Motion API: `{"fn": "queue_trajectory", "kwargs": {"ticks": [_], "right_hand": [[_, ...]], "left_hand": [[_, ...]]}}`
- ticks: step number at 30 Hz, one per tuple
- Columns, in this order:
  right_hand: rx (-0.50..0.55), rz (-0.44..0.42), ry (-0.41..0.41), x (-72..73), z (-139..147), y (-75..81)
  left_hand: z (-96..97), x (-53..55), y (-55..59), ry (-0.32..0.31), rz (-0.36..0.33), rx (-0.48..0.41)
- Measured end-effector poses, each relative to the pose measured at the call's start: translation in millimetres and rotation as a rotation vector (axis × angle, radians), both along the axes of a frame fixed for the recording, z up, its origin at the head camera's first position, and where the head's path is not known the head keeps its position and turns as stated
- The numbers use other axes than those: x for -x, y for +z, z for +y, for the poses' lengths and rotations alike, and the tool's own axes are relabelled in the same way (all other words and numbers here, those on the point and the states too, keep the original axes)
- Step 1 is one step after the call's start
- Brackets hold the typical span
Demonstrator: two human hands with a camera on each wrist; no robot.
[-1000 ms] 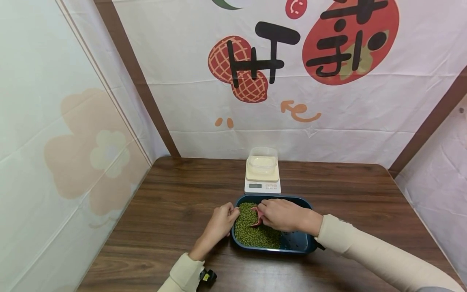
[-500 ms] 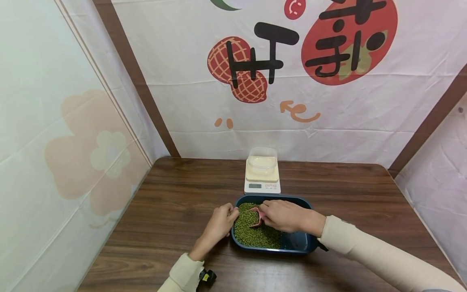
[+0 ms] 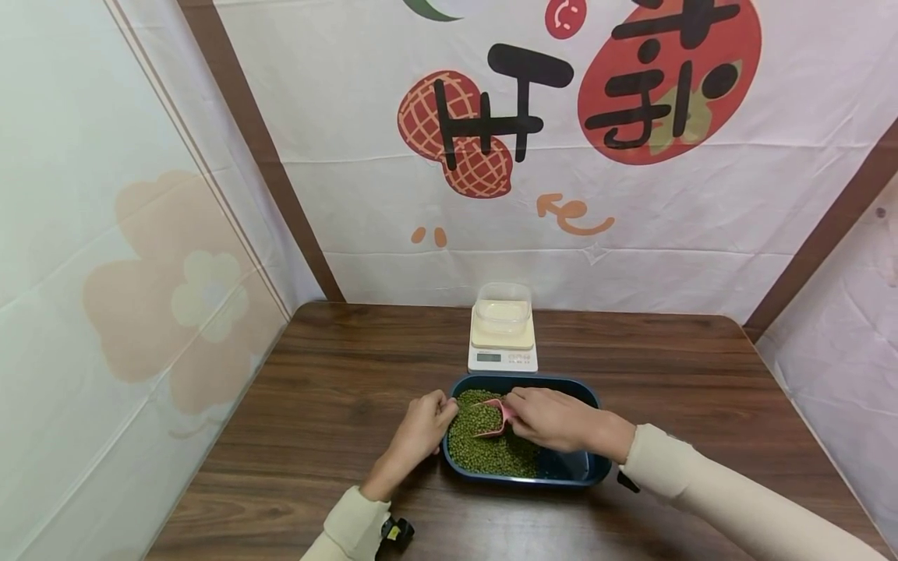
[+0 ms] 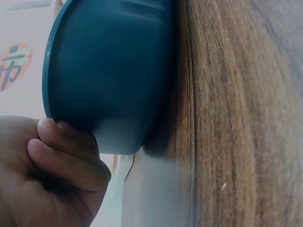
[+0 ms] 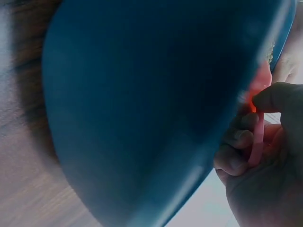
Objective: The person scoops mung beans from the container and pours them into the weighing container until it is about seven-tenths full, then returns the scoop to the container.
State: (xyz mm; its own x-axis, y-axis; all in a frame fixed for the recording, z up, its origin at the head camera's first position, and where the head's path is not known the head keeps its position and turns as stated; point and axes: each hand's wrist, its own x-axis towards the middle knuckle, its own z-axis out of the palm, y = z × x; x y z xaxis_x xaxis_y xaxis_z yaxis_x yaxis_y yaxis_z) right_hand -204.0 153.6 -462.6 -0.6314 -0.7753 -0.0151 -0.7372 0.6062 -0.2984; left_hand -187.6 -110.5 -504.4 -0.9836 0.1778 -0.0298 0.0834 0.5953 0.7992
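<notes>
A dark blue oval basin (image 3: 491, 478) stands on the table, green mung beans (image 3: 491, 458) heaped over its left and middle part. My left hand (image 3: 422, 427) grips the basin's left rim; in the left wrist view its curled fingers (image 4: 71, 163) meet the rim. With my right hand (image 3: 557, 418) I hold a pink scoop (image 3: 502, 417) by its handle, thumb on top, as the right wrist view shows. The scoop's bowl lies among the beans, filled with them, its mouth toward the left. Part of the basin's right side is hidden under my right hand.
Behind the basin stands a white kitchen scale (image 3: 502, 360) with a clear plastic container (image 3: 503, 310) on its platform. The brown wooden table (image 3: 351, 366) ends at a printed cloth backdrop (image 3: 393, 280). Another cloth wall rises at the left.
My right hand has drawn slightly to the right with the scoop, and more of the scoop's bowl shows, holding beans. My left hand keeps its place on the rim.
</notes>
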Motion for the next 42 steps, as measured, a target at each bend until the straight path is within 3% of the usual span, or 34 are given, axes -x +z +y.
{"fn": "queue_trajectory", "kwargs": {"ticks": [21, 42], "right_hand": [[0.083, 0.052, -0.059, -5.4, 14.5, -8.5], [0.149, 0.119, -0.102, -8.7, 24.4, -4.1]], "left_hand": [[0.9, -0.2, 0.2, 0.005, 0.012, 0.016], [1.4, 0.8, 1.5, -0.001, -0.019, -0.010]]}}
